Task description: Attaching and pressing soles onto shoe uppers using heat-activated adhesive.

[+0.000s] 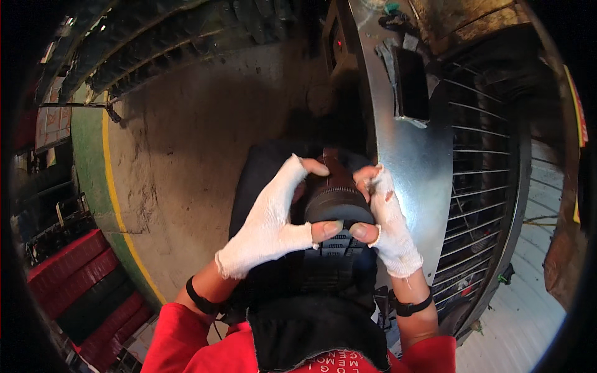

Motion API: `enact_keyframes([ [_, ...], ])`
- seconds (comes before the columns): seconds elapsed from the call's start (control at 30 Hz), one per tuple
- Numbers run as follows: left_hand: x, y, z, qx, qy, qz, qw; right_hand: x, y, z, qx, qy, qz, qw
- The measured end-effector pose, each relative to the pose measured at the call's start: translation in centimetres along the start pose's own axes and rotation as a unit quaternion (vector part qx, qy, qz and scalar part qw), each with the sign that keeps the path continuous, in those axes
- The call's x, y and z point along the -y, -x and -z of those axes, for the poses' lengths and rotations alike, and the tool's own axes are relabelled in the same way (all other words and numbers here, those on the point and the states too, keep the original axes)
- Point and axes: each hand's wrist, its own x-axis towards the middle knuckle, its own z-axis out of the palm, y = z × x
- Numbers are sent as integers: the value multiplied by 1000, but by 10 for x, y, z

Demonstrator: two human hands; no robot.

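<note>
Both of my hands, in white fingerless gloves, hold a dark shoe over my lap. Its upper looks dark brown, and a line of stitching runs along the edge of its black sole. My left hand grips the left side, with the thumb on the near end of the sole and the index finger bent over the far part. From the right, my right hand closes round the other side, its thumb also pressing the near end. The two thumb tips are slightly apart. The shoe's underside is hidden.
To my right runs a metal bench with a black flat object on it. Beyond it stands a wire rack. Racks of dark footwear fill the upper left. Red and dark stacks sit beyond the yellow floor line.
</note>
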Motion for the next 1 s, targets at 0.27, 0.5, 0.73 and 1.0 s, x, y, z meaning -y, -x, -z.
enact_keyframes([
  [0.27,1,48,14,139,-107,-104,979,49,46,-17,60,172,140,973],
  [0.5,-62,80,-27,182,-131,-280,934,75,151,-19,-58,-83,7,995],
  [0.73,-123,99,-60,171,-151,-496,838,66,208,-2,-75,-381,-71,919],
  [1.0,17,54,-78,-75,164,-95,979,-64,190,-10,-19,-468,-148,871],
])
